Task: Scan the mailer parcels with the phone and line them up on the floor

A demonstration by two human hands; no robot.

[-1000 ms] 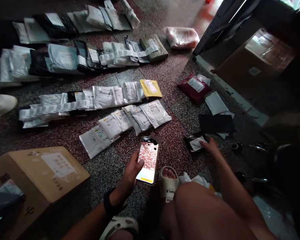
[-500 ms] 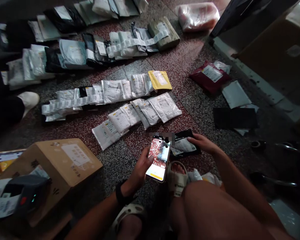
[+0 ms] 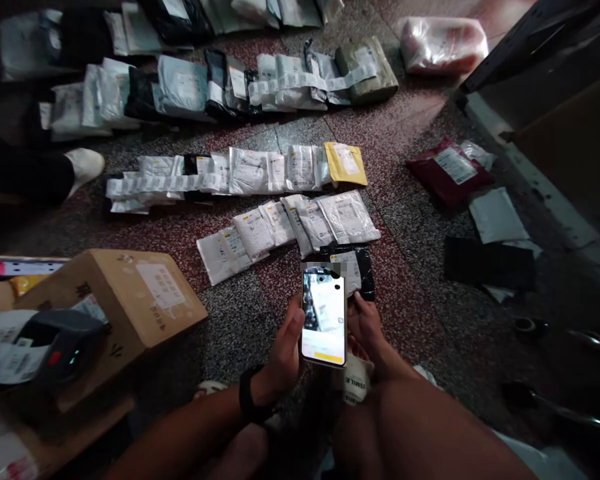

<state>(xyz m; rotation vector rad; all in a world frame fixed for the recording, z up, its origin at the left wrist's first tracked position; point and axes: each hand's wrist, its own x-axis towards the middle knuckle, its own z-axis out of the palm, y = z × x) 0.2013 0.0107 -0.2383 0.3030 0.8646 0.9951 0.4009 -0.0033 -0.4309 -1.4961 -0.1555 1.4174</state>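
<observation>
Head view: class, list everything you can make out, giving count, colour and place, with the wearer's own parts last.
phone: one, bright white-and-yellow screen, lower middle
black parcel: one, white label, partly behind the phone
parcel rows: several, mostly white, some black, centre to top
yellow parcel: one, middle row's right end
label strips: two, white, across rows
wrapped bundle: one, pinkish, upper right
maroon parcel: one, right
cardboard box: one clear, brown, left
another person's shoe: one, white, left
floor: red and grey, speckled
wristband: one, black, left wrist
left hand: one, holding phone
right hand: one, holding black parcel
</observation>
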